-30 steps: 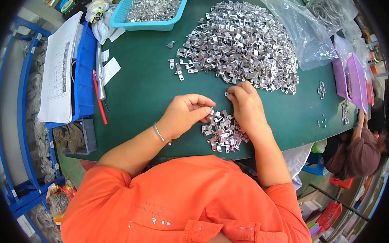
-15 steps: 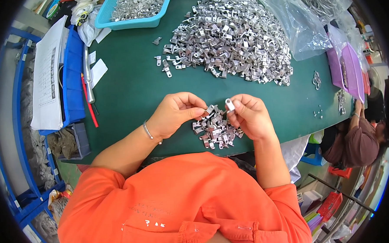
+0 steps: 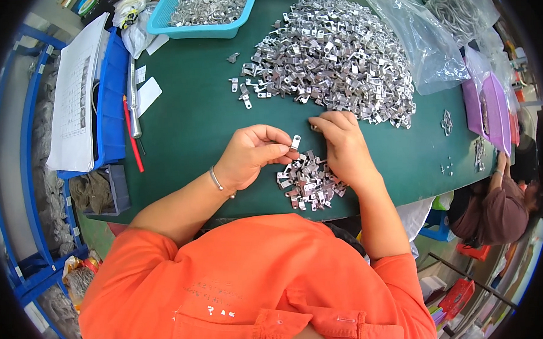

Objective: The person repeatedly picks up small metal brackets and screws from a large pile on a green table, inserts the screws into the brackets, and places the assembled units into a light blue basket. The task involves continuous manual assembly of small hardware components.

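Between the thumb and fingers of my left hand (image 3: 253, 155) is a small metal bracket (image 3: 295, 142), its holed tab pointing up. My right hand (image 3: 344, 145) is closed with its back turned up, further from me and just short of the large heap. What its fingertips pinch, if anything, is mostly hidden. Below both hands, near the table edge, lies a small pile of similar brackets (image 3: 311, 183). A large heap of metal brackets (image 3: 339, 57) covers the far middle of the table, with a few loose brackets (image 3: 245, 98) at its left.
A light-blue basket (image 3: 205, 32) of small metal parts stands far left on the green table (image 3: 190, 100). Papers (image 3: 77, 99), a blue bin (image 3: 112, 110) and a red pen (image 3: 133, 136) are at the left. Plastic bags and a purple basket (image 3: 494, 111) sit right; another person (image 3: 490, 211) is beyond.
My right hand has moved away from me toward the large heap and turned palm down; the bracket it held up no longer shows. My left hand still holds a bracket, now more visible.
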Motion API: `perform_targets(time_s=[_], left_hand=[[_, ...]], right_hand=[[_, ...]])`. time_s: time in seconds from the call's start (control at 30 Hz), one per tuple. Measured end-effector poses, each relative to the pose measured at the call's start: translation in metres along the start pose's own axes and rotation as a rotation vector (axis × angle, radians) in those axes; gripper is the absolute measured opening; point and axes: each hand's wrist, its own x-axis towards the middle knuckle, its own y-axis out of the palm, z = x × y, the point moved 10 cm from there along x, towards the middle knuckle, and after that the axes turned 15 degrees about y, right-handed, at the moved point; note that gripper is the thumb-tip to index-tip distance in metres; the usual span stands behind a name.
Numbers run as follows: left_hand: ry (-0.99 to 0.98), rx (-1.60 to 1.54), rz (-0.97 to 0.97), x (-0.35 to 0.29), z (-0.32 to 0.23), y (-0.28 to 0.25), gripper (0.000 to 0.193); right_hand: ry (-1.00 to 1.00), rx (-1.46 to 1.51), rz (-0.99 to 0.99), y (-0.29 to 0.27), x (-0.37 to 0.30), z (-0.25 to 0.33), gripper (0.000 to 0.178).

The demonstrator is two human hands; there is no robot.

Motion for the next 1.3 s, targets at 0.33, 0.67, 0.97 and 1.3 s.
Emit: perform_targets(time_s=[0.33, 0.67, 0.97, 1.3], left_hand=[[0.064, 0.065, 0.048, 0.002, -0.002, 0.005, 0.011], [0.056, 0.004, 0.052, 0.002, -0.003, 0.008, 0.01], [0.093, 0.021, 0.068, 0.002, -0.004, 0.008, 0.012], [0.136, -0.012, 0.07, 0.004, -0.009, 0.012, 0.015]], right_hand=[[0.145, 0.066, -0.107, -0.015, -0.019, -0.021, 0.021], [0.576, 0.804, 0.144, 0.003, -0.047, -0.049, 0.02], [0.147, 0.047, -0.139, -0.005, -0.014, -0.006, 0.015], [0.356, 0.611, -0.062, -0.005, -0.036, -0.029, 0.029]])
